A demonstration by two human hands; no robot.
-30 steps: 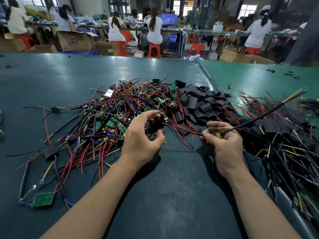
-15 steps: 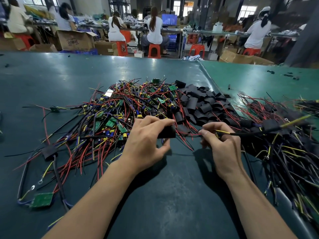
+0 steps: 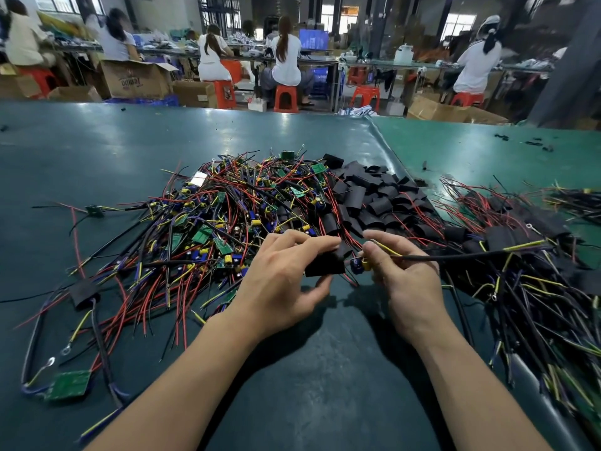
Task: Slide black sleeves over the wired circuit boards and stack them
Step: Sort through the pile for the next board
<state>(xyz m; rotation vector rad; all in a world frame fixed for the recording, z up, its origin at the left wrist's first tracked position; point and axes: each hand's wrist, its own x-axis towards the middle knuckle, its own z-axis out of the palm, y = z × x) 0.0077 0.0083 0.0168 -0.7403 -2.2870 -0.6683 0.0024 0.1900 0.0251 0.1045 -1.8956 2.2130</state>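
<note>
Your left hand [image 3: 283, 281] pinches the black sleeve [image 3: 325, 266] just above the table [image 3: 325, 369] while your right hand [image 3: 406, 281] grips the wired board [image 3: 359, 265] right at its mouth, so I'd keep that mouth squeezed open and feed the board in straight.

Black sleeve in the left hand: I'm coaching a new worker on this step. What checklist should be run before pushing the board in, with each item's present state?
1. Left hand grips the black sleeve: ok.
2. Right hand pinches the wired circuit board by its leads: ok.
3. Board's end meets the sleeve's right opening: ok.
4. Sleeve mouth spread open: cannot tell.
5. Board already fully inside the sleeve: not ok; blue and yellow parts show.
6. Long black lead trails right, free of the sleeve: ok.
</note>
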